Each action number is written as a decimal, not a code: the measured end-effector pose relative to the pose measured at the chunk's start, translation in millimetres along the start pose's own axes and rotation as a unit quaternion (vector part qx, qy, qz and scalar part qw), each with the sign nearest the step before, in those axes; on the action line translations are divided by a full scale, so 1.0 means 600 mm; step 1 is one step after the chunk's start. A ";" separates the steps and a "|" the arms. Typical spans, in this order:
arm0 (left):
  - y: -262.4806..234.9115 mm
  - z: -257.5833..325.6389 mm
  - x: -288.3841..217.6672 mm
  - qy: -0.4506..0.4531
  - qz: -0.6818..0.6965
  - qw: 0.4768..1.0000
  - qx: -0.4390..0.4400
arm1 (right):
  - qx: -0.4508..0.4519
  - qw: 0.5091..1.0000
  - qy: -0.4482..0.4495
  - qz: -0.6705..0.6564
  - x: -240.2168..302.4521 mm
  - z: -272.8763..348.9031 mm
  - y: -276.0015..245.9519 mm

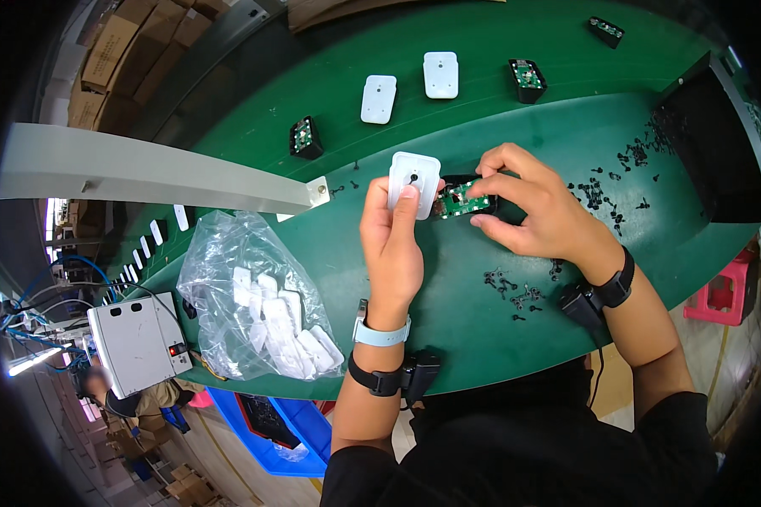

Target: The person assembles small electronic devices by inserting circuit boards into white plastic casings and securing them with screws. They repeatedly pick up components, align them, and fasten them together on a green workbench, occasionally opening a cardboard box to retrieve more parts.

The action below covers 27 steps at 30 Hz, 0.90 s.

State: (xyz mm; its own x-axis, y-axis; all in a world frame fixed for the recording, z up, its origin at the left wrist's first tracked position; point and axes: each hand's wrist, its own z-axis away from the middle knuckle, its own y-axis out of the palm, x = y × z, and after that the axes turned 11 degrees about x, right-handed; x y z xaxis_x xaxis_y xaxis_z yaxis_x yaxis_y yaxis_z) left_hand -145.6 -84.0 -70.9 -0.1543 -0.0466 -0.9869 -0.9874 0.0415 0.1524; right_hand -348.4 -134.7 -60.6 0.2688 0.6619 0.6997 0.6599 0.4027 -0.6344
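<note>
My left hand (391, 258) grips a white plastic cover (425, 166), its thumb pressed near a small black piece (413, 178) at the cover's middle. Just to the right, my right hand (543, 209) has its fingers closed round a black housing (459, 179). A green circuit board (462, 201) shows in that housing, and my right index fingertip lies at the board. The housing's left end meets the cover's right edge; whether my left fingers also hold it is hidden.
A clear bag (228, 245) of white covers lies left, beside a grey metal box (135, 342). Small black parts (596, 196) are scattered right, near a black bin (710, 144). White covers (379, 100) and black housings (527, 79) stand on the green belt (254, 139) beyond. A metal beam (161, 169) juts in.
</note>
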 end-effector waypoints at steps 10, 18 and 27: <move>-0.001 0.001 0.000 -0.063 -0.041 0.995 0.061 | -0.004 0.999 -0.033 0.014 -0.009 0.001 0.000; 0.002 0.001 0.007 -0.066 -0.026 0.995 0.068 | -0.035 0.999 0.019 0.004 -0.005 0.001 0.001; -0.004 0.007 0.007 -0.079 -0.092 0.987 0.102 | -0.045 0.997 0.061 -0.007 -0.005 0.002 0.004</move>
State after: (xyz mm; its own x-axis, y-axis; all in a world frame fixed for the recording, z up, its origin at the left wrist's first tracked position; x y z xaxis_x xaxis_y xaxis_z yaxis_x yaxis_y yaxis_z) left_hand -143.8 -80.0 -75.4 0.0509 0.0842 -0.9951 -0.9683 0.2480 -0.0285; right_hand -348.3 -135.1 -64.8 0.3389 0.5718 0.7471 0.7230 0.3497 -0.5957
